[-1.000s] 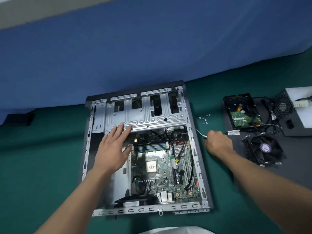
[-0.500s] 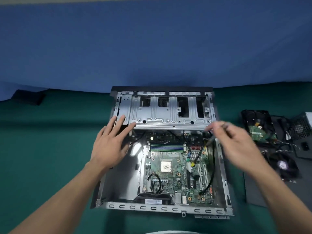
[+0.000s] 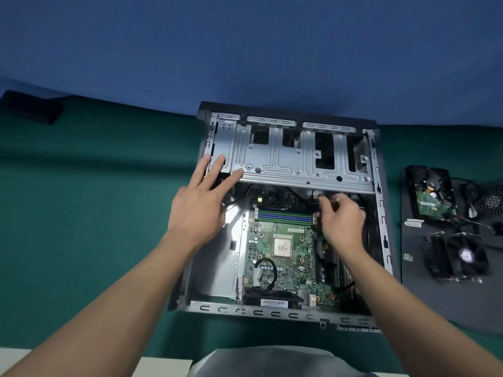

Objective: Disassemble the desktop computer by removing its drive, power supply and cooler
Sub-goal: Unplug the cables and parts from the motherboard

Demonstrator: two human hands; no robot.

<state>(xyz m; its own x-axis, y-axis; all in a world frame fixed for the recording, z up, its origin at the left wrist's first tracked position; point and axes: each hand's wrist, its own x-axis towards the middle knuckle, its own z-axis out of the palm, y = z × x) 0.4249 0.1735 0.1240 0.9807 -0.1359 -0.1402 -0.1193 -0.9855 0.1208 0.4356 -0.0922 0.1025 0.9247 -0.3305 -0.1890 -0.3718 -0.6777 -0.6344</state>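
On the green desk (image 3: 95, 213), the left hand (image 3: 200, 205) was laid against the left near corner of the drive cage (image 3: 285, 159). Its fingers (image 3: 215, 172) were straight and spread wide, pressed on the metal with nothing gripped. It was judged to be steadying the computer case (image 3: 381, 213).

The cage was seen to span the far end of the case, with its long axis running left to right. Below it, the motherboard (image 3: 283, 268) lay exposed, with the processor bare.

The right hand (image 3: 341, 221) was held inside the case at the right end of the cage's near edge. Its fingers (image 3: 325, 205) were curled tight and pinched on what looked like a thin metal tool (image 3: 336, 198). The tip seemed to be aimed left and away, at a small round fitting just under the cage lip. Whether the tip touched the fitting could not be told. The right hand was much the nearer to that spot, so any next move there was judged to fall to it.

Further right, on a dark mat (image 3: 435, 300), the drive (image 3: 428, 194), the power supply (image 3: 490, 202) and the cooler (image 3: 462, 257) were already set out, well apart from both hands. The task's three removals were therefore judged done.
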